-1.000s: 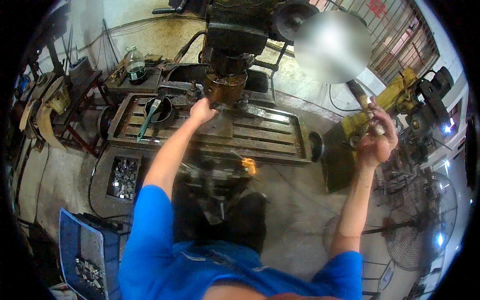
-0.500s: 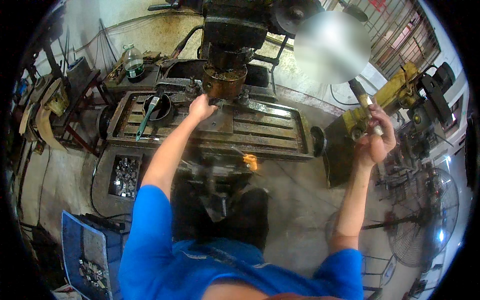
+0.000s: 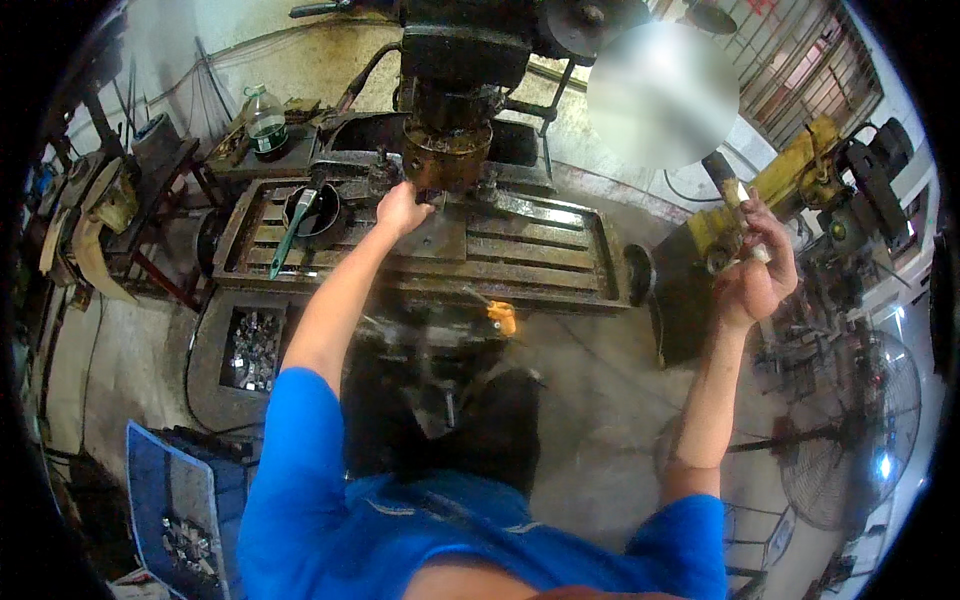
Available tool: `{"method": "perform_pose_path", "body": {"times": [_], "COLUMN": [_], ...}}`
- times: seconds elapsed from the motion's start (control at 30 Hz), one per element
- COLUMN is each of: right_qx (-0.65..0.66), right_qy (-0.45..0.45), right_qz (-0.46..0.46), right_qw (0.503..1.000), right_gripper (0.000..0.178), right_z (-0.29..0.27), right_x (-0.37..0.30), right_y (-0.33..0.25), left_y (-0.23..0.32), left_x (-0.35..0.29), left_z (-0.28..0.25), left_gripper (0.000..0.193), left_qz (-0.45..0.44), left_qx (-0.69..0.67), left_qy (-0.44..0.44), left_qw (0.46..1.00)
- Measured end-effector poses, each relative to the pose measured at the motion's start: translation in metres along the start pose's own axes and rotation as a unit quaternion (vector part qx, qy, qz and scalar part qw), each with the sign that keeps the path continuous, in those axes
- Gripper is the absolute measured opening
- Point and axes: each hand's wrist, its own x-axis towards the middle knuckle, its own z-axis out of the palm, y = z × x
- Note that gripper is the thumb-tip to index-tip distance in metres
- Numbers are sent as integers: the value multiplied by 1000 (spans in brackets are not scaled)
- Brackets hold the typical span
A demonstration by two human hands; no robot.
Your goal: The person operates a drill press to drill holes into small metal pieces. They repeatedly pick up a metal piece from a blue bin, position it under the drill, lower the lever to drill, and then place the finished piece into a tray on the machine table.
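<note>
The right hand (image 3: 764,272) grips a straight, slender, pale rod (image 3: 743,193).

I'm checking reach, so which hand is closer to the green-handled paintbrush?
Left. The left hand is just right of the paintbrush, by the brown cylinder above the table. The right hand, around a pale handle, is much farther right, past the table's end.

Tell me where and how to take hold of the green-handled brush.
Grip the green handle partway along, best from the person's side with the left hand, which is nearer. The brush lies slantwise over the bowl: its long, slim handle juts past the rim toward the person, while its other end points away.
</note>
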Motion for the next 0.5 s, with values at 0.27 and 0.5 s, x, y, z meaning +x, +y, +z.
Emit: {"method": "perform_pose_path", "body": {"times": [0.27,0.5], "right_qx": [-30,23], "right_qy": [-22,6], "right_qz": [-16,28], "right_qw": [999,999], "right_gripper": [37,39], "right_z": [-8,4], "right_x": [-12,14], "right_y": [4,-7], "left_y": [-2,-11], "left_x": [6,11], "left_z": [0,11], "left_gripper": [45,45], "left_qz": [2,23], "left_qx": [-19,-38], "left_qy": [-19,8], "left_qw": [1000,999]}}
